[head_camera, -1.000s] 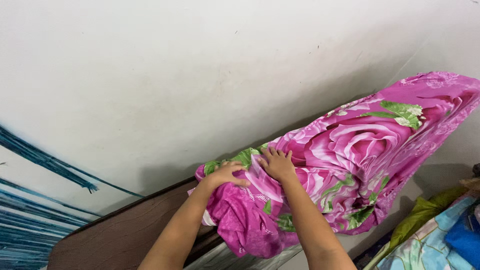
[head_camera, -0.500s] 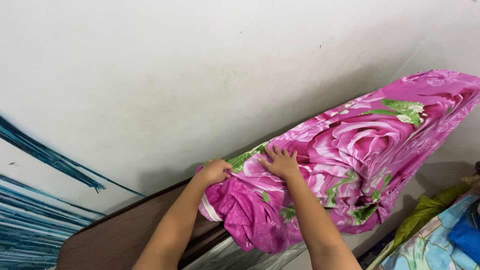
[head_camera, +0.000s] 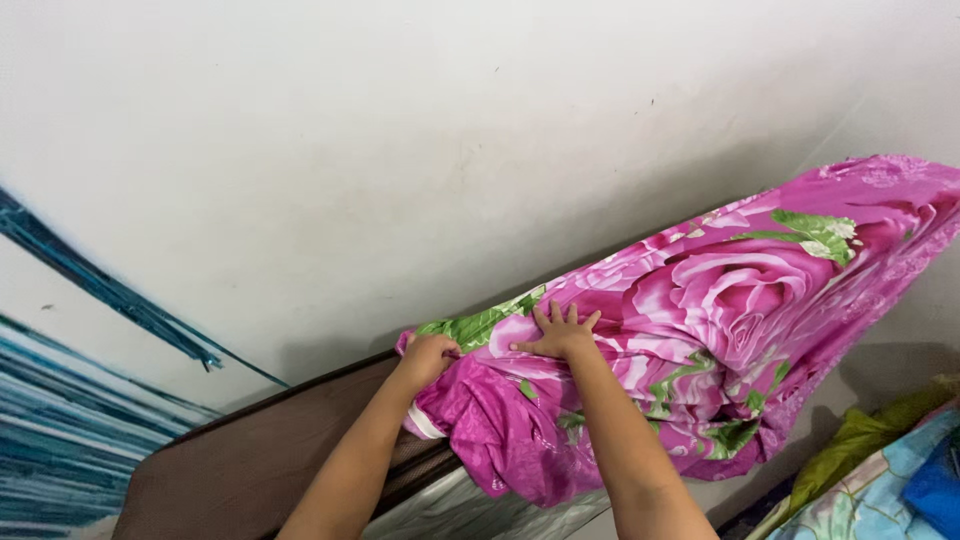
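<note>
**Both hands on the pink rose cover**

The left hand is curled closed, gripping the bunched edge of the pink floral cover, which is draped over a brown upright mattress leaning by the white wall. The right hand lies flat, fingers spread, pressing the cloth; it seems to grasp nothing.

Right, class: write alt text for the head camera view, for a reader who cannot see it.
Two bare hands work a pink rose-print cover along a mattress propped against a white wall. The left hand grips the bunched edge; the right hand presses flat on it.
</note>
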